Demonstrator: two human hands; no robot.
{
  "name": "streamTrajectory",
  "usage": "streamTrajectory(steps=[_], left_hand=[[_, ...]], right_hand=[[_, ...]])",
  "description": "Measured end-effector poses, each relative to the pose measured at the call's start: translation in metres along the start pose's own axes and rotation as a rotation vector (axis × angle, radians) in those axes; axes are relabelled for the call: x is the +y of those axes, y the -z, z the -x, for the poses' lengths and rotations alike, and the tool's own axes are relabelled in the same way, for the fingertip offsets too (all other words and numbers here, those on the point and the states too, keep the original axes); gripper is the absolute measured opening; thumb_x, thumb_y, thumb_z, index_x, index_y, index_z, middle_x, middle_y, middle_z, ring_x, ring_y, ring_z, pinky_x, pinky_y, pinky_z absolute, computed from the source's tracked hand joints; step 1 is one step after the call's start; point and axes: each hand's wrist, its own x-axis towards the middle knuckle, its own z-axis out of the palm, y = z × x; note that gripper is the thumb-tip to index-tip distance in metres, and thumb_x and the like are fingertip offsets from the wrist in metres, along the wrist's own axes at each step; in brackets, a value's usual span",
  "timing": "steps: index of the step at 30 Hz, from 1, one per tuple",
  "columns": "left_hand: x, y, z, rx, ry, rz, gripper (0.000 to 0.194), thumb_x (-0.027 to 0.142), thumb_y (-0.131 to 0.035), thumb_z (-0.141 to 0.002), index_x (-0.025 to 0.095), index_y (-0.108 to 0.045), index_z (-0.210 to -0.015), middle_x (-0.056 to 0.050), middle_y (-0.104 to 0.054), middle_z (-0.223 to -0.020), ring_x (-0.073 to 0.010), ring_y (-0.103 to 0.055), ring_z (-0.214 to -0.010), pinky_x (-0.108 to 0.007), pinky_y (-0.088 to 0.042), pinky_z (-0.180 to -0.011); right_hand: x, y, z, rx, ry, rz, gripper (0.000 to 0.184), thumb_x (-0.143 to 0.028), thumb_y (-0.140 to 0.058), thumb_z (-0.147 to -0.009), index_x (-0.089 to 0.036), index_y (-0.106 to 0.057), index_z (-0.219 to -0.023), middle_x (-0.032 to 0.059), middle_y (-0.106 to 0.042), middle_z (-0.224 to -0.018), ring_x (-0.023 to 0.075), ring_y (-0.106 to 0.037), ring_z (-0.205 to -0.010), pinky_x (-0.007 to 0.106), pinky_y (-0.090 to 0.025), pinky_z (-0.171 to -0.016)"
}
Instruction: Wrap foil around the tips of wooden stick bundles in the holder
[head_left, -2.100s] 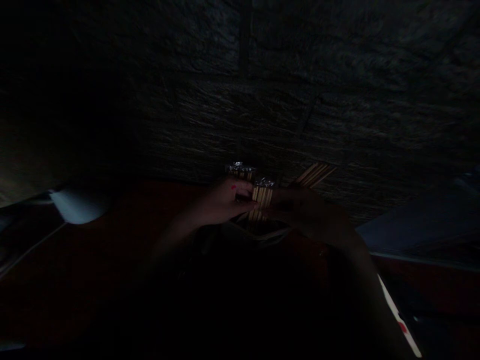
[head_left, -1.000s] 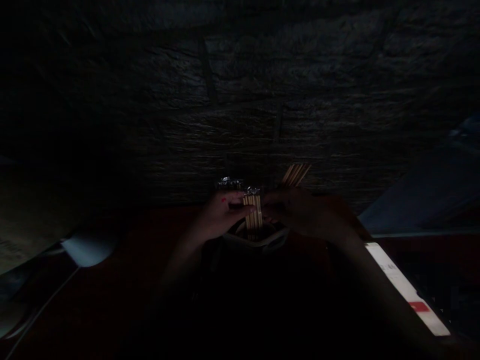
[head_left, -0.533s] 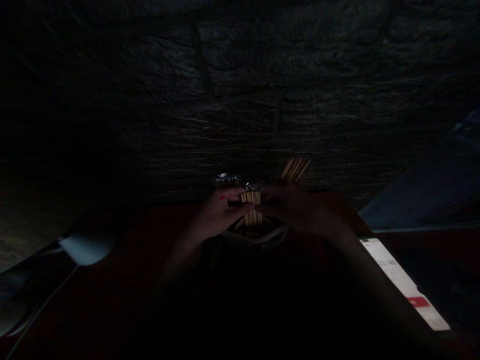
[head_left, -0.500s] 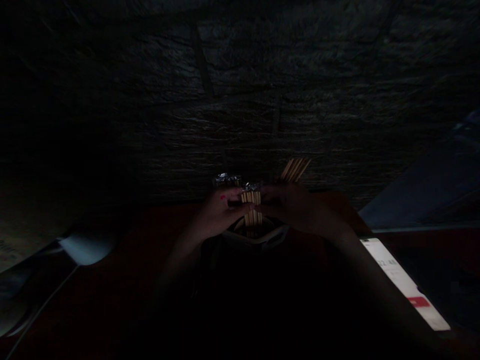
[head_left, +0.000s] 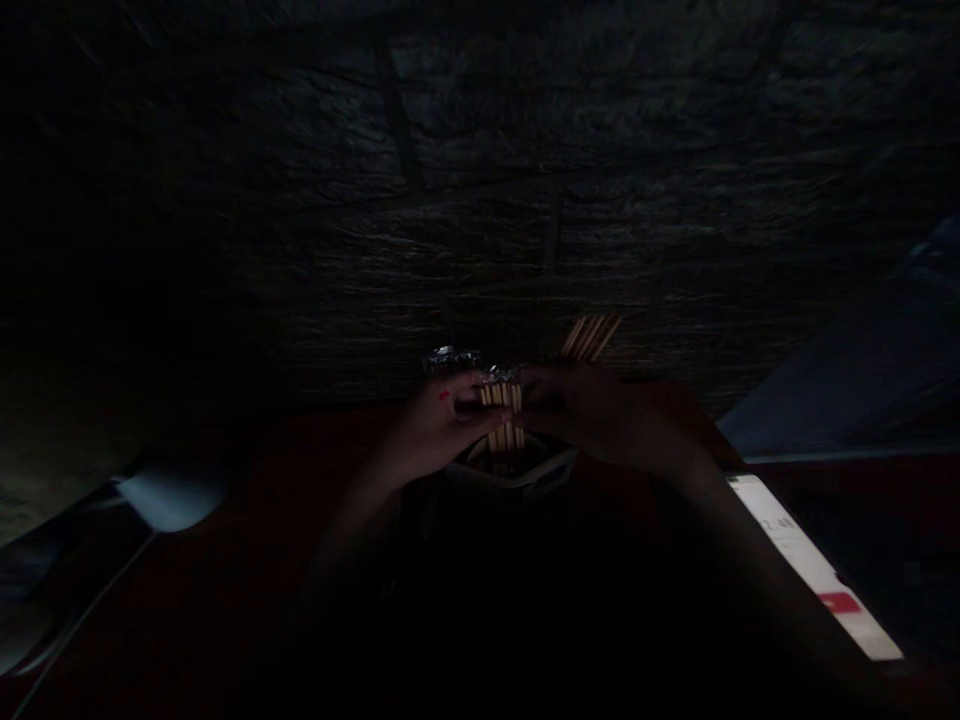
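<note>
Both hands pinch a row of thin wooden sticks [head_left: 498, 440] in the dim centre of the head view. Shiny foil [head_left: 501, 376] covers the sticks' upper ends. My left hand [head_left: 442, 420] closes on the row from the left, its thumb lying across the front. From the right, my right hand [head_left: 581, 410] grips the same row, thumb tip close to the other thumb. The sticks' lower ends are over or inside a dark container [head_left: 517, 485] with a pale rim. Darkness hides most of the fingers behind the row.
Several more sticks [head_left: 591, 338] lean behind my right hand. Another foil-covered piece [head_left: 450, 358] stands behind my left hand. A lit phone [head_left: 810, 565] lies at the right, partly behind my forearm. A pale object [head_left: 176, 495] with a cord is at the left. A rough wall [head_left: 480, 230] rises behind.
The row of sticks shows slightly wider gaps near the thumbs. Both hands stay in nearly the same place.
</note>
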Motion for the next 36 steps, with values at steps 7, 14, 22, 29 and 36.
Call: streamTrajectory(steps=[7,14,22,29,36], left_hand=[[0.006,0.0045,0.0017,0.019,0.024,-0.025,0.029,0.024,-0.071,-0.081,0.015,-0.068,-0.108,-0.008,-0.076,-0.109,-0.0214,-0.071,-0.101,-0.032,-0.057,-0.088],[0.0043,0.008,0.0002,0.008,0.023,-0.067,0.027,0.025,-0.069,-0.083,0.017,-0.072,-0.109,-0.007,-0.077,-0.108,-0.0228,-0.071,-0.102,-0.035,-0.058,-0.089],[-0.0011,0.0102,-0.001,-0.061,0.03,-0.031,0.027,0.025,-0.067,-0.085,0.016,-0.072,-0.11,-0.007,-0.077,-0.107,-0.022,-0.072,-0.1,-0.035,-0.057,-0.089],[-0.0019,0.0098,-0.0012,-0.049,0.002,-0.039,0.025,0.026,-0.069,-0.083,0.017,-0.073,-0.106,-0.006,-0.077,-0.108,-0.0226,-0.07,-0.105,-0.035,-0.056,-0.09],[0.0014,0.0094,-0.0012,-0.038,0.015,-0.066,0.021,0.025,-0.071,-0.081,0.018,-0.075,-0.101,-0.005,-0.077,-0.106,-0.0209,-0.07,-0.1,-0.033,-0.055,-0.09]], right_hand=[[0.0036,-0.0018,-0.0006,-0.001,0.013,-0.026,0.019,-0.029,-0.067,-0.086,-0.022,-0.072,-0.102,0.004,-0.077,-0.093,0.019,-0.071,-0.082,0.03,-0.052,-0.069],[0.0034,-0.0016,-0.0017,-0.004,0.029,-0.004,0.013,-0.021,-0.065,-0.086,-0.021,-0.073,-0.096,0.0021,-0.076,-0.093,0.0177,-0.071,-0.085,0.028,-0.052,-0.074],[0.0043,-0.0023,-0.0019,-0.029,0.031,0.015,0.014,-0.028,-0.062,-0.09,-0.023,-0.075,-0.091,0.0003,-0.078,-0.09,0.0172,-0.071,-0.081,0.027,-0.05,-0.069],[0.0071,-0.0026,-0.004,-0.03,0.07,-0.063,0.014,-0.026,-0.063,-0.089,-0.025,-0.076,-0.093,-0.0001,-0.077,-0.093,0.0183,-0.071,-0.087,0.029,-0.053,-0.075],[0.0075,-0.0023,-0.0037,-0.053,0.057,-0.102,0.013,-0.027,-0.062,-0.088,-0.024,-0.074,-0.09,0.0004,-0.076,-0.09,0.018,-0.07,-0.084,0.03,-0.053,-0.075]])
